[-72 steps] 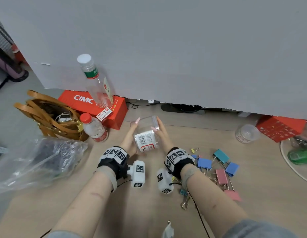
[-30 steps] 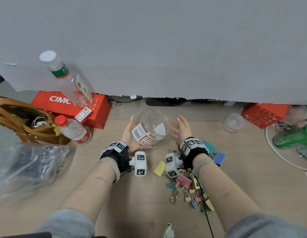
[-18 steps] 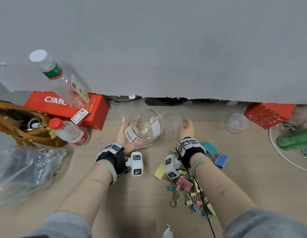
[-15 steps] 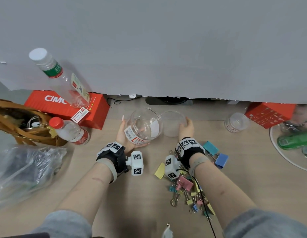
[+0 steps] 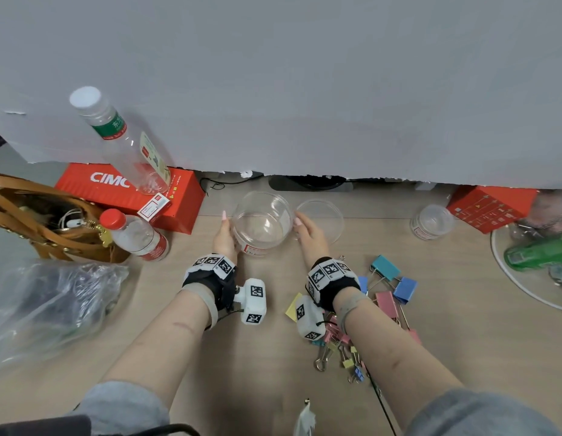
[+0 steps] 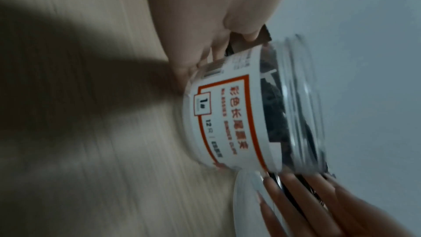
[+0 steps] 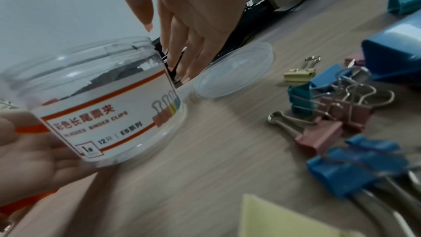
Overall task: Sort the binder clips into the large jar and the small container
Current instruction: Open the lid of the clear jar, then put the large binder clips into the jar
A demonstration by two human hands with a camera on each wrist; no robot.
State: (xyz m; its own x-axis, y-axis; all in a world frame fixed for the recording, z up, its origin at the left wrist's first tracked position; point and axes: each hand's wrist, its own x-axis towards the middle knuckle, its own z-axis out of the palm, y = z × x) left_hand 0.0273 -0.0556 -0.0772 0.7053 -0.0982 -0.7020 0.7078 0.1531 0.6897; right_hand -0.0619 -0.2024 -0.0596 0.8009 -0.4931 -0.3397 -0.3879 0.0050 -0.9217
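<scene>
The large clear jar [image 5: 262,223] stands upright and open on the wooden table; it looks empty. My left hand [image 5: 224,237] grips its left side, palm against the label [image 7: 109,114]. My right hand [image 5: 306,231] hovers with straight fingers [image 7: 182,51] between the jar and its clear lid [image 5: 320,218], which lies flat on the table just to the right. The small clear container [image 5: 432,221] stands farther right. Binder clips lie loose by my right wrist: large teal [image 5: 386,269], blue [image 5: 405,289] and pink [image 5: 388,305] ones, and several small ones [image 5: 342,357].
A red box [image 5: 125,190] with a tall bottle [image 5: 131,149] on it, a red-capped bottle [image 5: 135,236], a brown bag [image 5: 43,218] and a plastic bag [image 5: 47,309] crowd the left. A red box [image 5: 490,206] and green bottle [image 5: 537,253] sit at right. A grey wall [image 5: 304,89] stands behind.
The jar, held tilted in my left hand before, now stands upright on the table. My right hand has laid the lid down beside it and let go.
</scene>
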